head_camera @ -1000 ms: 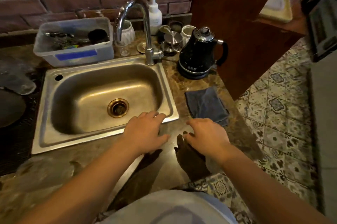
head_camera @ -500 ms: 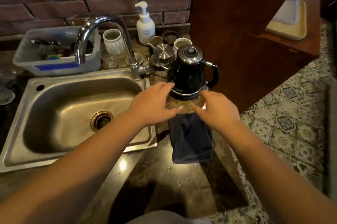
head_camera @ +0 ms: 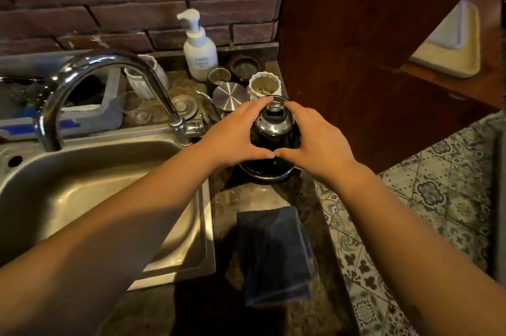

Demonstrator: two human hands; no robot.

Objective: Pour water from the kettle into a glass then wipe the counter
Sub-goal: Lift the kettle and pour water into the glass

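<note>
A black kettle [head_camera: 271, 127] with a shiny metal lid stands on its base on the dark stone counter [head_camera: 262, 193], right of the sink. My left hand [head_camera: 232, 133] wraps its left side and my right hand [head_camera: 315, 141] its right side, thumbs touching in front. The kettle's handle is hidden behind my right hand. A clear glass [head_camera: 134, 107] stands behind the tap, near the tub. A dark blue cloth [head_camera: 273, 256] lies flat on the counter in front of the kettle.
The steel sink [head_camera: 82, 199] with a curved tap [head_camera: 109, 70] fills the left. Behind the kettle stand a white soap pump bottle [head_camera: 198, 51], a metal lid [head_camera: 228, 97], cups and a white ribbed jar [head_camera: 264, 85]. A grey tub [head_camera: 90, 116] sits back left. A wooden panel [head_camera: 356, 48] borders the right.
Both hands went forward from the counter's front edge, over the cloth, and closed around the kettle. The view has moved closer to the kettle.
</note>
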